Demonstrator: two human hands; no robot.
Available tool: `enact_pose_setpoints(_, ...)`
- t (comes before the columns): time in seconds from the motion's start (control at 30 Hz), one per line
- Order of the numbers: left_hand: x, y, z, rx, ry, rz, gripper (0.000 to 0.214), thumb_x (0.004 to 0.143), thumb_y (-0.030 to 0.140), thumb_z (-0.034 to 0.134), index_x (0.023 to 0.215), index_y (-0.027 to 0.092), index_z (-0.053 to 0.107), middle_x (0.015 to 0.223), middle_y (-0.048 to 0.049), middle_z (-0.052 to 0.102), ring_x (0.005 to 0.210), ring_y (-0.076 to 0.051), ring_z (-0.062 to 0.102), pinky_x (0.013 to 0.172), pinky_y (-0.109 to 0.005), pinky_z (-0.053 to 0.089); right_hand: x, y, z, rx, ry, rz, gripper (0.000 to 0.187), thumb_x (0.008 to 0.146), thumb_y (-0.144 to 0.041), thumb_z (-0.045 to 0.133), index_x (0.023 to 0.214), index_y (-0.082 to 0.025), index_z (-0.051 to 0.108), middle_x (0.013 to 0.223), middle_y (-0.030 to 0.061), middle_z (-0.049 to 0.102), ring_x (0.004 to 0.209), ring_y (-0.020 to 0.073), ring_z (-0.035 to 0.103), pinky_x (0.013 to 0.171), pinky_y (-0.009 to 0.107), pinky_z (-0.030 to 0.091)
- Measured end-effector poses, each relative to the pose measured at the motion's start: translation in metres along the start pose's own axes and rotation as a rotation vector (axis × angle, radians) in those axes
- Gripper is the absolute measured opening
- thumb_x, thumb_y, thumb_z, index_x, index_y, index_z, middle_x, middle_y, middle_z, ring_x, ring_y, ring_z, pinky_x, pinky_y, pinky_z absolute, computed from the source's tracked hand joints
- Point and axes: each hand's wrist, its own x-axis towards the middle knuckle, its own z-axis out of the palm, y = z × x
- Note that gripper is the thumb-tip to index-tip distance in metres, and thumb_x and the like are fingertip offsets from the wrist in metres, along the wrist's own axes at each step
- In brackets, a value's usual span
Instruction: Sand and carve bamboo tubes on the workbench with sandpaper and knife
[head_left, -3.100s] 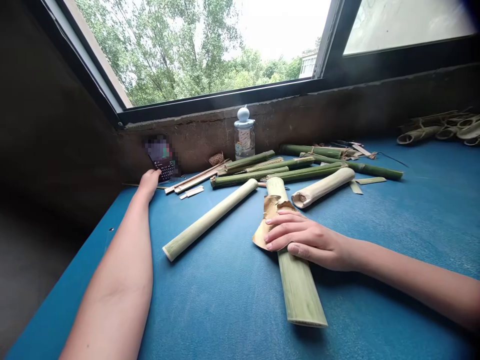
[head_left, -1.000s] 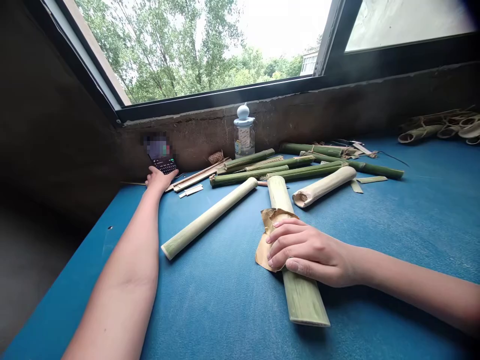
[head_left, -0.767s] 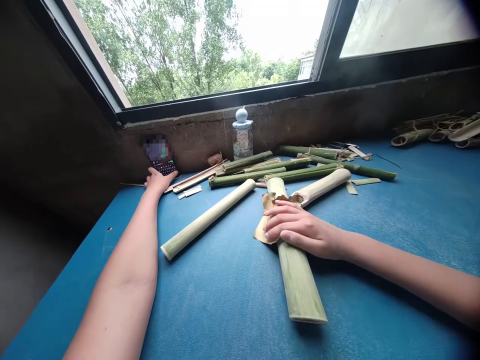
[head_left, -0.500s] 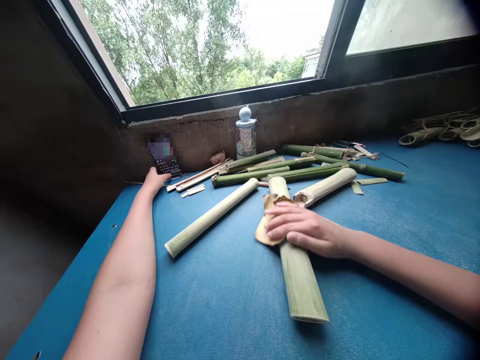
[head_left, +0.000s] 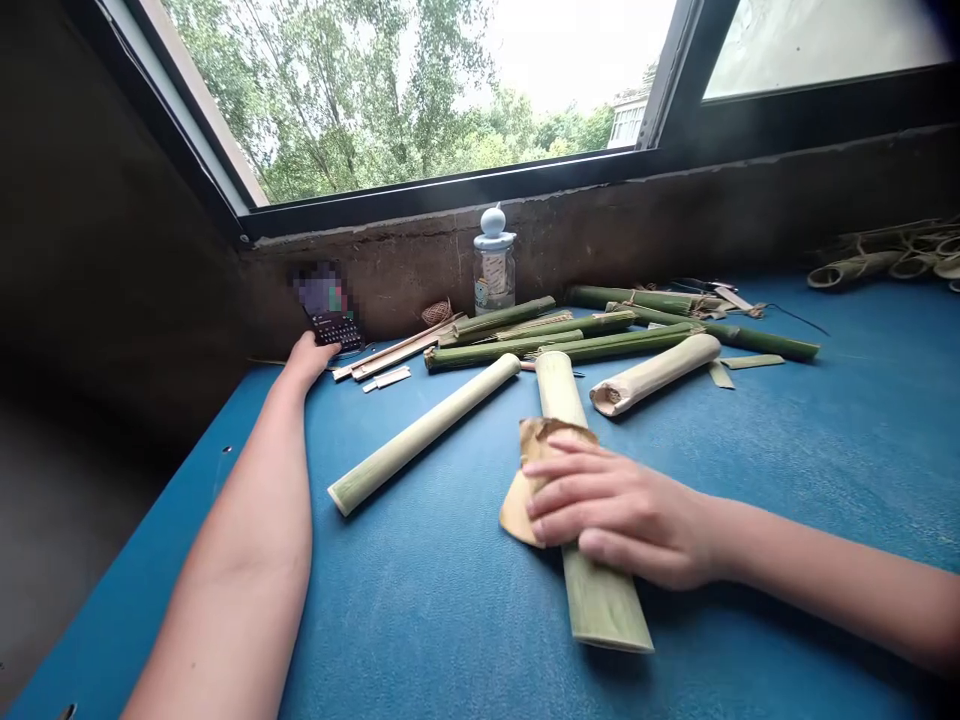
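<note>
A tan, creased sheet of sandpaper (head_left: 519, 508) is wrapped over a pale split bamboo piece (head_left: 609, 600), which lies lengthwise on the table in front of me. Across both lies my right hand (head_left: 615, 510), its fingers curved over the sheet and pressing it down on the bamboo. At the far left my left hand (head_left: 306, 358) holds the lower edge of a phone (head_left: 336, 330) with the thumb across its front. The phone leans near the wall with a keyboard on its screen; its upper part is blurred out.
Left of the worked piece lies a pale bamboo tube (head_left: 424, 435); a shorter tube (head_left: 656, 375) sits to the right. Green bamboo lengths (head_left: 517, 350), thin strips (head_left: 405, 350) and a lidded jar (head_left: 493, 265) stand along the wall. More tubes (head_left: 855, 270) lie far right on the blue table (head_left: 420, 620).
My right hand has slid the sandpaper toward me along the bamboo piece, baring more of its far end. My left hand stays at the phone. The view has shifted slightly.
</note>
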Motion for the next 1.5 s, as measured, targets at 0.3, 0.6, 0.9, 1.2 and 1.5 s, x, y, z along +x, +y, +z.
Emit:
enact_pose_setpoints(0.3,0.004,-0.006,0.003,-0.104,0.009,0.010,0.030,0.093,0.032,0.064,0.117,0.014,0.062,0.116,-0.0089,0.064,0.103,-0.022,0.064,0.090,-0.045,0.054,0.002,-0.005,-0.004,-0.071,0.010,-0.044,0.033,0.102,-0.027,0.041,0.121,-0.015,0.064,0.122,0.0125,0.070,0.133,0.0227,0.053,0.119,0.045,0.029)
enact_pose_setpoints(0.6,0.001,-0.003,-0.001,-0.285,0.070,0.035,0.031,0.095,0.034,0.061,0.119,0.014,0.061,0.119,-0.0095,0.063,0.104,-0.022,0.063,0.089,-0.044,0.054,0.001,-0.001,-0.005,-0.019,0.044,-0.014,0.035,0.103,-0.027,0.041,0.119,-0.013,0.067,0.122,0.0111,0.071,0.132,0.0204,0.053,0.119,0.038,0.029)
enact_pose_setpoints(0.9,0.001,0.001,0.004,-0.202,0.059,0.009,0.032,0.094,0.037,0.062,0.116,0.014,0.063,0.118,-0.0090,0.063,0.106,-0.024,0.062,0.092,-0.046,0.052,0.002,-0.020,0.010,0.130,-0.022,-0.077,0.036,0.103,-0.032,0.041,0.124,-0.015,0.065,0.122,0.0100,0.071,0.133,0.0200,0.053,0.121,0.037,0.025)
enact_pose_setpoints(1.2,-0.004,0.010,0.000,-0.130,0.073,-0.027,0.034,0.095,0.040,0.061,0.117,0.014,0.062,0.118,-0.0093,0.063,0.106,-0.024,0.062,0.093,-0.046,0.052,-0.001,-0.006,0.001,0.105,-0.048,0.014,0.036,0.102,-0.032,0.043,0.128,-0.020,0.064,0.128,0.0074,0.069,0.139,0.0209,0.045,0.124,0.041,0.014)
enact_pose_setpoints(1.5,-0.012,0.041,0.007,-0.029,0.152,-0.106,0.058,0.091,0.048,0.063,0.139,0.018,0.050,0.143,-0.0142,0.050,0.130,-0.032,0.049,0.108,-0.056,0.039,0.003,-0.016,0.008,0.043,-0.034,0.036,0.040,0.103,-0.040,0.037,0.128,-0.023,0.064,0.131,0.0045,0.066,0.141,0.0204,0.041,0.124,0.040,0.003)
